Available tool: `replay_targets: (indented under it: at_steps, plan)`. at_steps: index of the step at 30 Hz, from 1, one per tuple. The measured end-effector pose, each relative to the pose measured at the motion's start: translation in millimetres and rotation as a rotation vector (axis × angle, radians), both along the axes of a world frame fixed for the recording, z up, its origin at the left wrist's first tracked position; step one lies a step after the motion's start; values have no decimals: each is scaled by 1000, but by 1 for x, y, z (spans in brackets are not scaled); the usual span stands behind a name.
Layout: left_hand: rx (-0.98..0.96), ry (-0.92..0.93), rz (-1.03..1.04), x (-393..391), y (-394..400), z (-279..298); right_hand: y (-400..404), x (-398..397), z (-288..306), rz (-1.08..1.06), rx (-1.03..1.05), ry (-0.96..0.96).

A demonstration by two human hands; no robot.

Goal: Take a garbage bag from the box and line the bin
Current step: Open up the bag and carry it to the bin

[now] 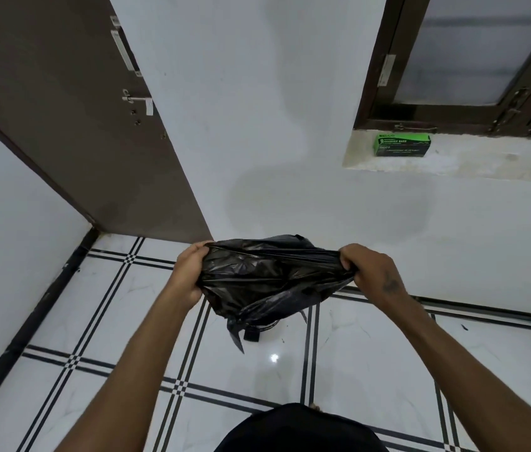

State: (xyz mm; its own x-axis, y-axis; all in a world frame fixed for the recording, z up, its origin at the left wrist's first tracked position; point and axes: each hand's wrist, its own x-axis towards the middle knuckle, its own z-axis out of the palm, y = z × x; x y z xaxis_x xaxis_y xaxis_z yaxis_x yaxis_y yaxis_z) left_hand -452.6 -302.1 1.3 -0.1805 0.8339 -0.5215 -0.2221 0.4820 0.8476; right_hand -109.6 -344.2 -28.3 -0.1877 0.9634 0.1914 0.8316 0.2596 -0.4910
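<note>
1. A brown door point(71, 125) stood at the far left, by the white wall point(257, 109).
2. Your left hand point(189, 275) was closed tight on the left edge of the black garbage bag point(267, 275). Your fingers were curled into the plastic.
3. The garbage bag hung in the air between your two hands, above the white floor point(127, 321) with its black lines. It was pulled wide from side to side and looked crinkly and shiny. Its loose lower part drooped down toward the floor.
4. Under the bag, a small dark thing point(251, 334) showed on the floor. Most of it was hidden by the bag, so you could not tell what it was.
5. Your right hand point(371, 272) was closed tight on the right edge of the bag. It pinched the plastic into a bunch.
6. The green box point(402, 144) of garbage bags sat on the window ledge point(486, 158), near the ledge's left end. It was well apart from your hands and the bag.
7. A window point(469, 60) with a dark frame stood above the ledge, at the far right.
</note>
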Motion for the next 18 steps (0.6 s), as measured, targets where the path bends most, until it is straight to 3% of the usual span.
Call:
replay_targets:
  at_steps: [4, 6, 8, 12, 18]
  plan:
    - [218, 730, -411, -22, -3, 4, 14, 21, -8, -112, -156, 324]
    - [288, 1068, -513, -29, -1, 3, 20, 23, -8, -141, -282, 478]
    - [351, 1276, -550, -33, 4, -4, 22, 19, -5, -141, -346, 603]
    - [361, 1376, -487, -42, 9, -18, 23, 10, -4, -157, -304, 658]
    - [374, 1555, -508, -58, -1, -34, 27, 7, -1, -65, -242, 274]
